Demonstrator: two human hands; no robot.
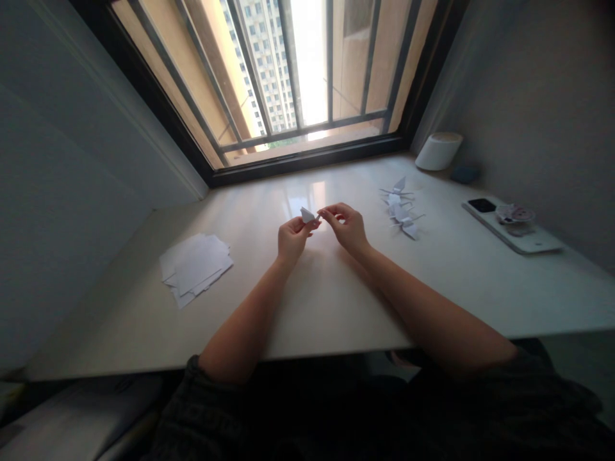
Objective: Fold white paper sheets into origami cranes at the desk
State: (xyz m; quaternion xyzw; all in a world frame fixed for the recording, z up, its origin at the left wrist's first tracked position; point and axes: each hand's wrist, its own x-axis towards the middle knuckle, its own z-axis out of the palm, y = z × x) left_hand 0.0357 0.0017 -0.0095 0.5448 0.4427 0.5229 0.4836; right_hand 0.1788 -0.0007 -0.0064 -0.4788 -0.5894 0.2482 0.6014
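Between my hands, above the middle of the white table (307, 301), is a small folded white paper crane (307, 216). My left hand (292, 241) is closed on its body, with a pointed paper flap standing up past the fingers. My right hand (348, 225) pinches a thin end of the same crane from the right. The fingers hide much of the fold. Several finished white paper cranes (401, 210) lie bunched together to the right of my right hand. A loose stack of white paper sheets (199, 266) lies to the left of my left hand.
A white phone (538, 243) with a round grip on its back lies on the table at the right. A white cylindrical object (438, 152) stands in the far right corner, beside a small dark item (465, 173). A barred window (307, 163) borders the table's far edge.
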